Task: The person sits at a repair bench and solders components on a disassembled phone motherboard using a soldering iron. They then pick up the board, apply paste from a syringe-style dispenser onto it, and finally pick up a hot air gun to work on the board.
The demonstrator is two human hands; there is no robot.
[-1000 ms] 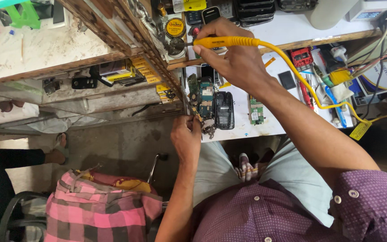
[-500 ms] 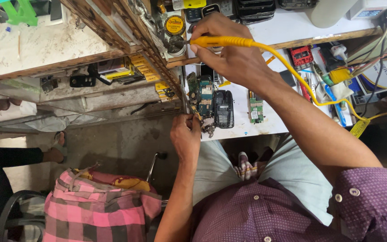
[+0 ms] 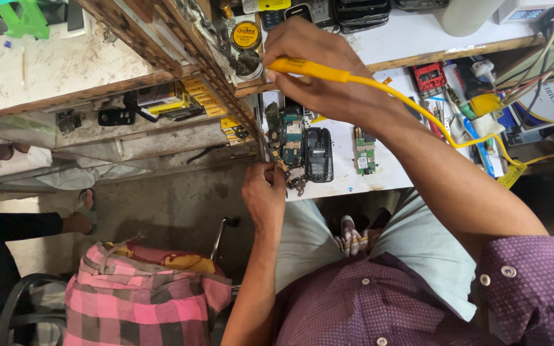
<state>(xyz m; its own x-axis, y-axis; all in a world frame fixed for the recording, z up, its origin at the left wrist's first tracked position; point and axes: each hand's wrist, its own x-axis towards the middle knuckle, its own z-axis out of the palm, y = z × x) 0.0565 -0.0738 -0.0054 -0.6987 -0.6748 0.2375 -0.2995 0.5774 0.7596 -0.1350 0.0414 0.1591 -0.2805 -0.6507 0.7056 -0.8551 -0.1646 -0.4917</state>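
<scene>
My right hand (image 3: 328, 77) grips a yellow soldering iron (image 3: 309, 67) whose tip points toward a small round tin of paste (image 3: 246, 35) at the edge of the white bench (image 3: 386, 38). Its yellow cable (image 3: 444, 131) trails right. My left hand (image 3: 264, 192) pinches a small circuit board piece (image 3: 280, 160) at the bench's front edge. Just above it lie an opened phone board (image 3: 288, 131) and a black phone shell (image 3: 319, 154).
A green circuit board (image 3: 365, 150) lies right of the shell. Tools, cables and a red part (image 3: 429, 77) crowd the right side. A wooden frame (image 3: 181, 38) stands at left. Another person in a pink checked shirt (image 3: 142, 301) sits below left.
My right hand has brought the soldering iron slightly left, closer to the round tin. My left hand stays on the small board at the bench edge.
</scene>
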